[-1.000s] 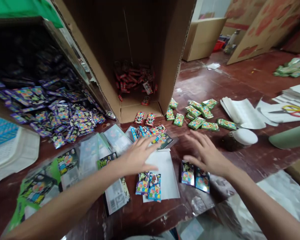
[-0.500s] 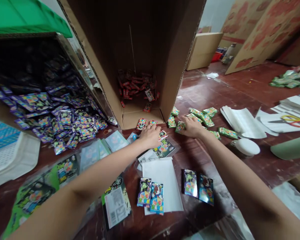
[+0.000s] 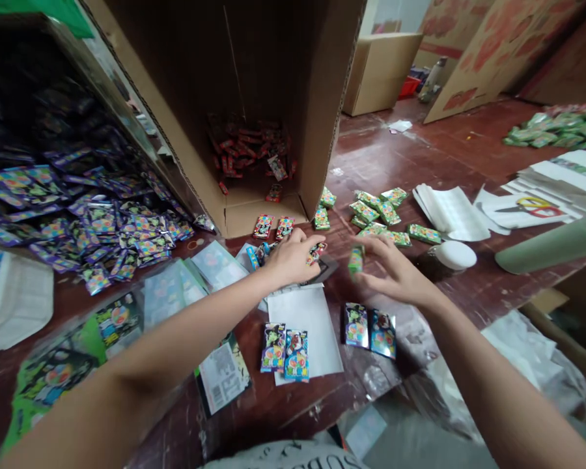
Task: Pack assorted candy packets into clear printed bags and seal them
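My left hand [image 3: 289,258] is curled over small red packets [image 3: 316,250] lying on the dark red table [image 3: 449,163], fingers closed on one of them. My right hand [image 3: 393,273] pinches a small green packet [image 3: 355,259] just above the table, pulled back from a loose group of green packets [image 3: 378,215]. Below my hands lies a white sheet [image 3: 306,326] with two purple-blue packets [image 3: 284,352] on its left edge. Two more such packets [image 3: 368,329] lie to its right.
An open cardboard box [image 3: 234,215] on its side holds red packets [image 3: 251,153]. A heap of purple packets [image 3: 102,221] spills from a bin at left. Printed plastic bags [image 3: 117,319], white paper [image 3: 449,208], scissors [image 3: 534,207] and a white-lidded jar [image 3: 452,255] lie around.
Both hands reached forward to the packets by the box, then drew back. The right hand now carries a green packet; the left has closed over red packets.
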A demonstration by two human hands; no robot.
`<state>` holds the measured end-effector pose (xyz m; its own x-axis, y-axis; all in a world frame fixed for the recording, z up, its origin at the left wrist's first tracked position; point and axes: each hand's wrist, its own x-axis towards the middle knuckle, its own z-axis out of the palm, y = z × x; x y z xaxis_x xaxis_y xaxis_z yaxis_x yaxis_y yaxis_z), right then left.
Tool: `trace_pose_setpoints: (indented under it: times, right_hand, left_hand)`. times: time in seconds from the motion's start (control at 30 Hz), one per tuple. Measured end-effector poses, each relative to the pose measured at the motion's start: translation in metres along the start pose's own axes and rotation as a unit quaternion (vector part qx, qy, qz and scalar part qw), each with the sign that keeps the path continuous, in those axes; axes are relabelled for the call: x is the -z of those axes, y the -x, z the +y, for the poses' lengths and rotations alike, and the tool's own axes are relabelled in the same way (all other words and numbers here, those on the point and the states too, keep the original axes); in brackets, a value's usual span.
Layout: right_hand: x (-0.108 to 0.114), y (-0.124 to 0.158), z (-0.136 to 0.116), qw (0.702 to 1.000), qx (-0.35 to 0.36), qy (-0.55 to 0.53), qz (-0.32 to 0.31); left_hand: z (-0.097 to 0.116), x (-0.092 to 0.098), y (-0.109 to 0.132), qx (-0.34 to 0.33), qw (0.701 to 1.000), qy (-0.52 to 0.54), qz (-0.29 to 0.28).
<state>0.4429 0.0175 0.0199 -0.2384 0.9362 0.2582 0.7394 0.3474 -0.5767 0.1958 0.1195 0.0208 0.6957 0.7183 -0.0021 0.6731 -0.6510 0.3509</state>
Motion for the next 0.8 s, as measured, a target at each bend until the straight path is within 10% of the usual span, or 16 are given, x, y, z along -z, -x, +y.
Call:
trace_pose_setpoints:
  times: [0.2, 0.4, 0.6, 0.8]
  right_hand:
    - [-0.042, 0.120, -0.049, 0.978, -0.093, -0.185, 0.030]
    - [-0.077, 0.161, -0.059, 0.997, -0.053, -0.039, -0.033]
    - [-0.072, 0.152, -0.044, 0.989, -0.010, 0.116, -0.089]
    - [-0.057, 0.129, -0.044, 0.982, 0.024, 0.173, -0.078]
  left_hand:
    - [0.046, -0.015, 0.086, 0.018, 0.987, 0.151, -0.057]
    - [0.063, -0.031, 0.124, -0.003, 0.987, 0.078, -0.139]
    - [-0.006, 0.036, 0.151, -0.099, 0.976, -0.073, -0.182]
    - [-0.096, 0.099, 0.249, -0.104, 0.947, -0.177, -0.248]
